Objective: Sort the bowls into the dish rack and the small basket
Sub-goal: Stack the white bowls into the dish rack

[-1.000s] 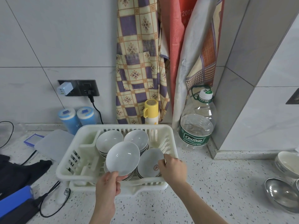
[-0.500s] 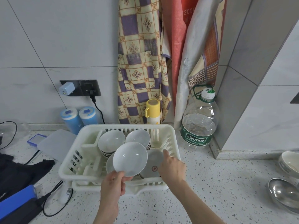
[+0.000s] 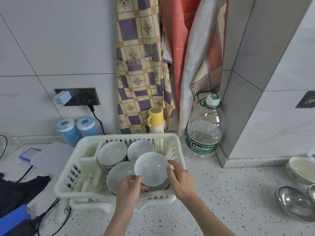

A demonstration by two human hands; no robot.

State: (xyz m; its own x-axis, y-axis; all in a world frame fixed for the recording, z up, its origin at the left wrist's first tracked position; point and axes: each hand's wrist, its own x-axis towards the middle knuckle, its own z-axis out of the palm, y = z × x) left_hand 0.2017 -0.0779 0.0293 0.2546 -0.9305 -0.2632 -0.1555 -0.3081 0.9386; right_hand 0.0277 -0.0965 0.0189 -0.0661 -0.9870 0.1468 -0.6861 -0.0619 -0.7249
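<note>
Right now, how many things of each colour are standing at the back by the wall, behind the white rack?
Blue canisters: 2 — one and its neighbour
Yellow flask: 1
Clear water bottle with a green label: 1
Total: 4

- A home kitchen counter: speckled stone worktop (image 3: 221, 201) against grey wall tiles (image 3: 51, 40).
- A white dish rack (image 3: 71, 178) holds stacked bowls (image 3: 112, 153).
- An apron (image 3: 139, 65) hangs beside a water bottle (image 3: 204, 132).
- Steel bowls (image 3: 296, 203) sit at right.
</note>
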